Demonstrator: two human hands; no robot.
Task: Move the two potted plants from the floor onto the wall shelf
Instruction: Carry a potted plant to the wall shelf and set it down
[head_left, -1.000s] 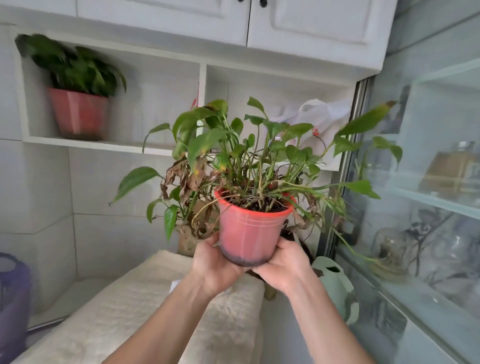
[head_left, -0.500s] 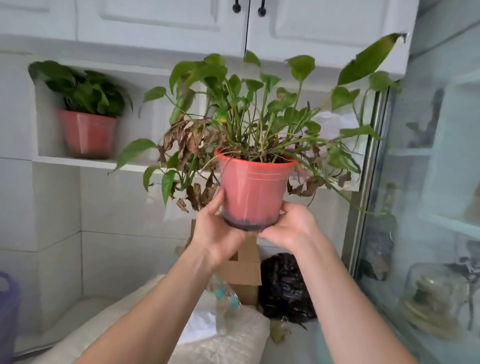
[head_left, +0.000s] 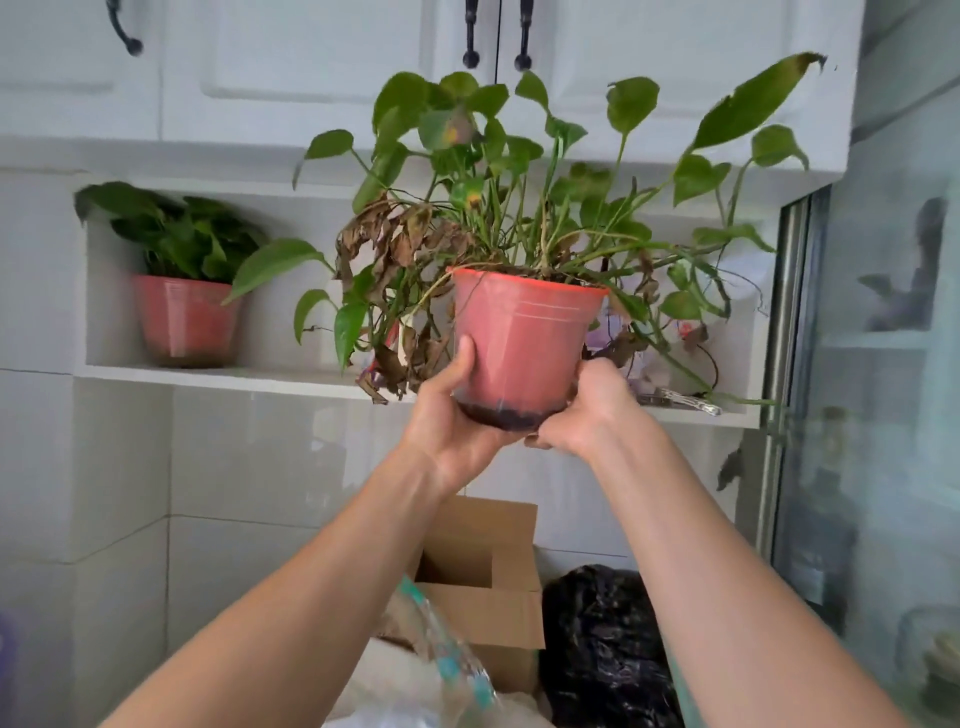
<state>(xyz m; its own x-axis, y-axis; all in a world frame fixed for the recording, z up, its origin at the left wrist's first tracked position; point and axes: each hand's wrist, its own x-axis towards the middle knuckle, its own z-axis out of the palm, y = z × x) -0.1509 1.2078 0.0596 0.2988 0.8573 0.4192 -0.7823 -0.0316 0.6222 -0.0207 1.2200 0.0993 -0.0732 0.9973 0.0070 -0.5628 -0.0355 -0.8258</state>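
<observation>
Both hands are up, and between them sits the red pot (head_left: 524, 343), held in the air in front of the wall shelf (head_left: 218, 375), its base about level with the shelf's front edge. The left hand (head_left: 452, 415) cups the pot's lower left side, thumb pressed flat up the wall, the other fingers curled underneath and out of sight. The right hand (head_left: 592, 410) clasps the lower right side, its fingers wrapped round the back of the pot, so how far apart they are cannot be told. The pot stands close to upright, dark at its base. Its plant (head_left: 498, 208) fans out wide: green leaves reach up in front of the white cupboard doors (head_left: 311, 67), and a clump of brown, withered leaves (head_left: 395, 244) droops over the left rim.

Over on the left, the other potted plant (head_left: 182, 280) is already on the shelf, standing upright in the left compartment, well apart from the one in hand.

Down below, between the forearms, an open cardboard box (head_left: 483, 571) sits beside a black plastic bag (head_left: 602, 644).
</observation>
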